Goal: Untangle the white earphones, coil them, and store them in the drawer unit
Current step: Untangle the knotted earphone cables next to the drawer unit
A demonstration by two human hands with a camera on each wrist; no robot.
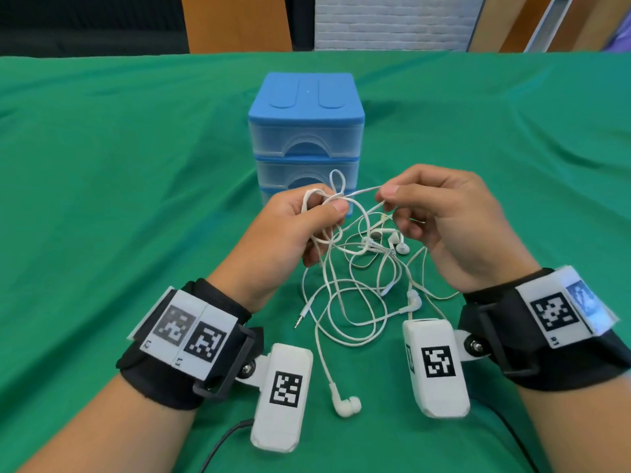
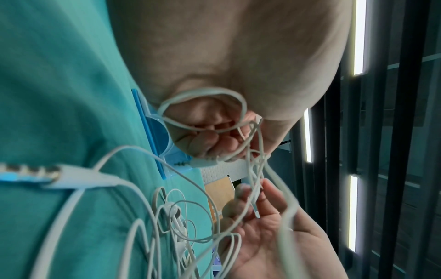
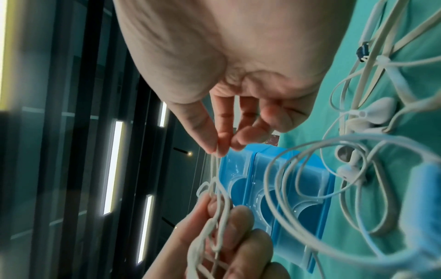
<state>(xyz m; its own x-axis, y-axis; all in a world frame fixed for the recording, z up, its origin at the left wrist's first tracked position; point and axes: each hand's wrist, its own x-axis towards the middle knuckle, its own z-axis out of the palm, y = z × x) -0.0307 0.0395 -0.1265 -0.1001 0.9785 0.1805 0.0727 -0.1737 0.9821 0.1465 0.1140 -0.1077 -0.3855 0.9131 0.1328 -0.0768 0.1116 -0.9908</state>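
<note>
The white earphones hang in a tangle between both hands, with loops, earbuds and a jack plug lying on the green cloth below. My left hand grips a bunch of cable loops, thumb over them. To its right, my right hand pinches a single strand between thumb and forefinger, slightly above the tangle. The blue drawer unit stands just behind the hands, its three drawers closed.
Green cloth covers the whole table. One earbud lies near me between the wrist cameras. A dark cable runs off the front edge. Wooden panels and a white brick wall stand beyond the table.
</note>
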